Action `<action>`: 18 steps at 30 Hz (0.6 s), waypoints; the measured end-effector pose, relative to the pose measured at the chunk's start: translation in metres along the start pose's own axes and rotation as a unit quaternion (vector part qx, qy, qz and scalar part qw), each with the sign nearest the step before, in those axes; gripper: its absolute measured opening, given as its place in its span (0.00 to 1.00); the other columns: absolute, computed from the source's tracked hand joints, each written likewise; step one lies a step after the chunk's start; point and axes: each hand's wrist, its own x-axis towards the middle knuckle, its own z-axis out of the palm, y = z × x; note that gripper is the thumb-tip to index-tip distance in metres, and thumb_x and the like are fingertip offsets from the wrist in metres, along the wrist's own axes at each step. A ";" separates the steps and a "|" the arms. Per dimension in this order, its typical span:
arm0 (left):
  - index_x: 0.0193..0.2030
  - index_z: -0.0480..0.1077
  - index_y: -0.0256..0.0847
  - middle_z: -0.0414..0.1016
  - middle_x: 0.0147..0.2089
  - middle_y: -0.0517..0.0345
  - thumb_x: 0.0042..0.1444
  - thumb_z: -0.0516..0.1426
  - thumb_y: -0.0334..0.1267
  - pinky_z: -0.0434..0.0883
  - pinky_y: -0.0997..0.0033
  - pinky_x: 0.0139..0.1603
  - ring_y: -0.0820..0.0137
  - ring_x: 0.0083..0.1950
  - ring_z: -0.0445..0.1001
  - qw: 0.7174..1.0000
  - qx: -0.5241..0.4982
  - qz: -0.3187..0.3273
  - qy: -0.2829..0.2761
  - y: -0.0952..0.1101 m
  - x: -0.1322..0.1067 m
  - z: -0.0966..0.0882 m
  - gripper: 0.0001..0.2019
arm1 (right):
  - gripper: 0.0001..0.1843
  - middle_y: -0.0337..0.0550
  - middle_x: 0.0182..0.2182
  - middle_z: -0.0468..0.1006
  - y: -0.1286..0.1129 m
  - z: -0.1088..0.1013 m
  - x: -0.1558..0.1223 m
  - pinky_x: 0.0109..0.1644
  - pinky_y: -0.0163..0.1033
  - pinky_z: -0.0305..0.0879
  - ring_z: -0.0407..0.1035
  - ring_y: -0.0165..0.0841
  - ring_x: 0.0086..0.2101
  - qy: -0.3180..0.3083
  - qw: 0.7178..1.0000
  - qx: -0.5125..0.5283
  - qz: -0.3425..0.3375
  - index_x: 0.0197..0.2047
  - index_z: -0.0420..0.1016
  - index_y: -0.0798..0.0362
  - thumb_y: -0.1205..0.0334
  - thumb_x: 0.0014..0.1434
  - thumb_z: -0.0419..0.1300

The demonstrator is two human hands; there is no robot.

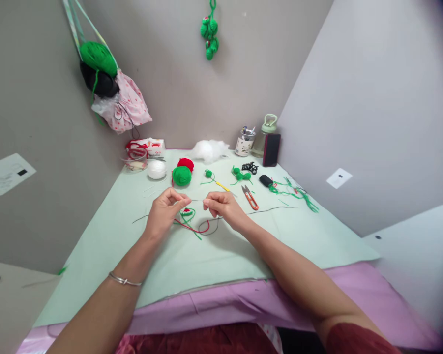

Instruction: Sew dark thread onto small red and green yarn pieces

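And here are both hands at work, nearer the wearer than the green yarn ball [181, 175], with a thin dark strand [197, 200] drawn across the gap between them! The left hand [167, 209] has thumb and forefinger pressed together on one end; the right hand [223, 204] pinches the other, remaining fingers curled in. The strand sits just to the near right of the ball, looking straight and taut.

How will it behave? It should be next to weightless, limp as soon as the pull eases, and fine enough to slide out of a loose pinch. Fingertips are the place for it, close together on either side of the working stretch; a gentle pull ought to do.

Nearer the wearer than the ball lies a small red, white and green knitted piece [186, 212], soft by the look of it, best taken by its body rather than its tails. A red strand [191, 227] and a grey loop [208, 233] curl beside it.

Now the tricky part: the fingers cover both pinched ends, so any knot or needle there can't be made out. The left hand partly hides the knitted piece, and whether the loop joins the held strand, nobody can tell from here.
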 end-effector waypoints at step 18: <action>0.44 0.71 0.42 0.73 0.41 0.59 0.52 0.64 0.46 0.68 0.70 0.48 0.70 0.44 0.72 0.995 0.091 0.025 0.044 0.023 -0.016 -0.048 0.16 | 0.15 0.43 0.34 0.80 -0.026 -0.123 -0.039 0.41 0.37 0.62 0.72 0.34 0.36 0.150 0.889 -0.429 0.052 0.36 0.79 0.53 0.55 0.63 0.55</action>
